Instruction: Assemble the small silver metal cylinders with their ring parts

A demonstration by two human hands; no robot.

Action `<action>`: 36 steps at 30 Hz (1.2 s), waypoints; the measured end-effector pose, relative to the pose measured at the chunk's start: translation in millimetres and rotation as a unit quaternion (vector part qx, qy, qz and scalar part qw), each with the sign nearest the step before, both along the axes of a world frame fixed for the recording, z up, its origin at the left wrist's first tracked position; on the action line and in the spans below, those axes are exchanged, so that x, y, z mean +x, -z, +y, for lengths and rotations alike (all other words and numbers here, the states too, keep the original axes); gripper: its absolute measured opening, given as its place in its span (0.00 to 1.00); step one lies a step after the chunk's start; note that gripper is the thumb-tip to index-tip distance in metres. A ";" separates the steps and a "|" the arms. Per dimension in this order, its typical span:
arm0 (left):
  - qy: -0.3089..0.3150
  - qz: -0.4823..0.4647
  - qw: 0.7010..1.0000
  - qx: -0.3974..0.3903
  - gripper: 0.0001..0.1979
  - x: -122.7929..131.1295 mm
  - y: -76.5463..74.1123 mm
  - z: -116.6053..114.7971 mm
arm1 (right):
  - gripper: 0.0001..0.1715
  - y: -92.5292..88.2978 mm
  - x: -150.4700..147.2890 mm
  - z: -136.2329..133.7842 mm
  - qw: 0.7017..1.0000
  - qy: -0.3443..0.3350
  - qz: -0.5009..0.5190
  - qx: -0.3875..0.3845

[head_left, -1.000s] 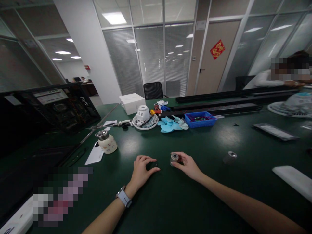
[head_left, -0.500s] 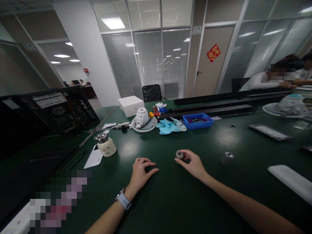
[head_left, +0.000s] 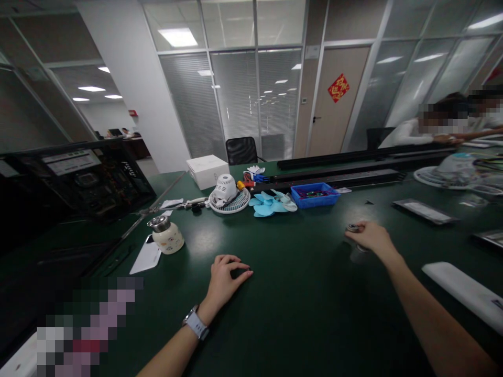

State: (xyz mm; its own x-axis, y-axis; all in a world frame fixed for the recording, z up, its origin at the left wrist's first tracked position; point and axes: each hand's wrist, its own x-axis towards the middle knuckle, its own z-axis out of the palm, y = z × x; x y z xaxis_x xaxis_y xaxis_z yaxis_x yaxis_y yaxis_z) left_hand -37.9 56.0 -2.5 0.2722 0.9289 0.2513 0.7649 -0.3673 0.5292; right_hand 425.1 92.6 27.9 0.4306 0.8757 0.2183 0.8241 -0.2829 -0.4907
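Observation:
My right hand (head_left: 371, 236) is closed on a small round metal cylinder (head_left: 353, 228), gripped between thumb and fingers above the tabletop. Just below it, a second metal cylinder (head_left: 359, 253) stands on the green table, partly hidden by the hand and blurred. My left hand (head_left: 226, 277) rests on the table with its fingers curled in. A small dark thing shows at its fingertips, too hidden to name. On that wrist is a watch with a light strap (head_left: 195, 323).
A cream jar (head_left: 168, 238) and white card (head_left: 144, 256) lie left. Further back are a white fan part (head_left: 229, 196), light-blue fan blades (head_left: 269, 204) and a blue tray (head_left: 316, 196). A long white piece (head_left: 461, 293) lies right. A person (head_left: 408, 131) sits at far right.
My right hand has carried the metal cylinder to the right, over the second cylinder. My left hand has stayed in place, and the view has shifted slightly.

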 end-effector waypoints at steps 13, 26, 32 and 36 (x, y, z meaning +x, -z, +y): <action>-0.065 -0.109 0.992 0.007 0.21 -0.1 4.0 3.6 | 0.19 -8.6 -12.3 0.9 0.995 0.024 -0.011 -0.097; -0.098 -0.151 0.983 0.024 0.21 -0.6 7.2 3.2 | 0.23 18.5 -249.6 -33.3 0.903 -0.423 0.073 -0.004; -0.087 -0.146 0.985 0.026 0.20 0.2 8.3 3.6 | 0.17 31.4 -281.3 -26.5 0.908 -0.417 0.033 0.003; -0.087 -0.136 0.987 0.020 0.20 -0.7 8.5 3.9 | 0.15 11.1 -256.5 -31.1 0.908 -0.411 0.078 0.027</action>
State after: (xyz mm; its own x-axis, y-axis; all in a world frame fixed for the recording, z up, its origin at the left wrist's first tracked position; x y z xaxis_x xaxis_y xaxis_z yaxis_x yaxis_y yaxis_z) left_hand -38.6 59.8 -11.0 0.0264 0.9434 0.3305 0.6497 -0.2675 0.7116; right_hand 168.5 61.5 16.8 -0.3345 0.9048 0.2636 0.6649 0.4248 -0.6144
